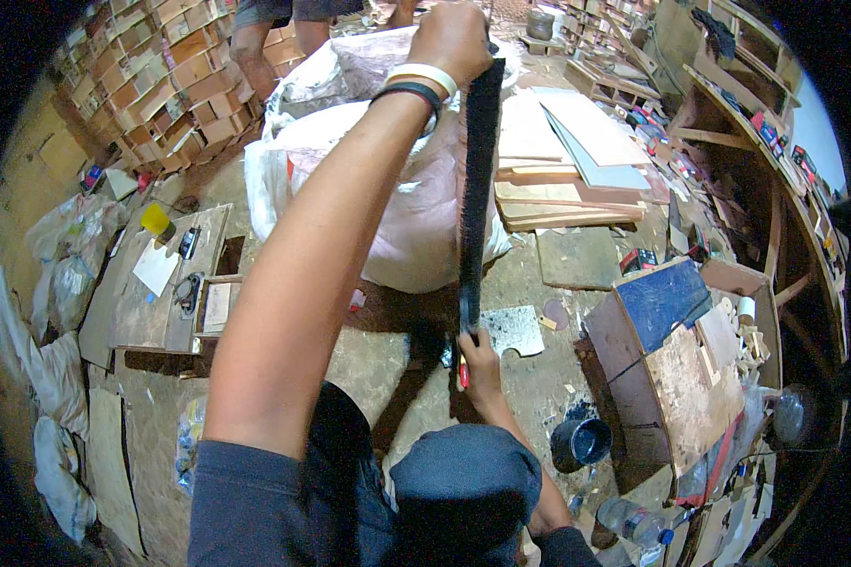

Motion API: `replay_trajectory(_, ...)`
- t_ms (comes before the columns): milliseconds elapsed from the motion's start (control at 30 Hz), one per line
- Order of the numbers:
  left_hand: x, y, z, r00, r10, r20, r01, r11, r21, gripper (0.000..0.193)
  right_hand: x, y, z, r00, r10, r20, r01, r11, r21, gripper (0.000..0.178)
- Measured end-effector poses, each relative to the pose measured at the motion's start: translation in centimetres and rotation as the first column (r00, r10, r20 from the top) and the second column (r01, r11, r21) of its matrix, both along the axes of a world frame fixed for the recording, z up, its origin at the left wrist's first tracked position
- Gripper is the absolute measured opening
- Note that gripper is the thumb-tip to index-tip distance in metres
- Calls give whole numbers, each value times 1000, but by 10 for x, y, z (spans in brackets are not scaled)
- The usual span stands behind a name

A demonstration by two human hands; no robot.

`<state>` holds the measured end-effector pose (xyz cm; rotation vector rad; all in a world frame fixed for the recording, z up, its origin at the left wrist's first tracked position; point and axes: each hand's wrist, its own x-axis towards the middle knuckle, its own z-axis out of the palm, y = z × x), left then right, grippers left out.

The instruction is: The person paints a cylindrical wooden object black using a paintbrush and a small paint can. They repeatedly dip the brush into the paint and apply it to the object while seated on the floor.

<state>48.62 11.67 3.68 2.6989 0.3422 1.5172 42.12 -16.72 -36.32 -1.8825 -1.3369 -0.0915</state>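
Observation:
Out in front, my left hand (452, 45) is closed round the top end of a long, narrow black strip (480, 180) with a rough-looking edge. The strip hangs down nearly straight toward my body. At its lower end my right hand (482, 364) is closed, with a small red piece (463, 374) showing beside the fingers. What this red piece belongs to is hidden. Behind the strip stands a large, full white sack (411, 227). A black-spotted, pale sheet (518, 331) with a curved cutout lies on the ground beyond my right hand.
A black-stained bucket (581, 441) stands at right, beside a box-like bench with a blue panel (667, 302). Flat boards (567, 203) are stacked beyond. A low wooden table (128, 302) stands left, and a clear bottle (633, 520) lies lower right. Another person's legs (255, 52) show at the back.

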Motion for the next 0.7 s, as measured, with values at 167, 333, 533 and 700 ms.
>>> replay_trajectory(167,0,-7,0,999,-39,17,40,996,-73,6,3,-29,-10,933,-52,-357,-10,986,-168,23)
replay_trajectory(333,-3,-9,0,998,46,34,-52,979,196,4,64,10,60,999,-18,-38,27,967,255,21)
replay_trajectory(533,-3,-9,3,1000,-20,5,20,998,-62,5,87,5,44,999,-38,-10,39,953,300,21)
replay_trajectory(700,-4,-11,3,999,-47,17,47,999,-23,5,65,-48,-36,971,110,-212,-83,988,131,23)
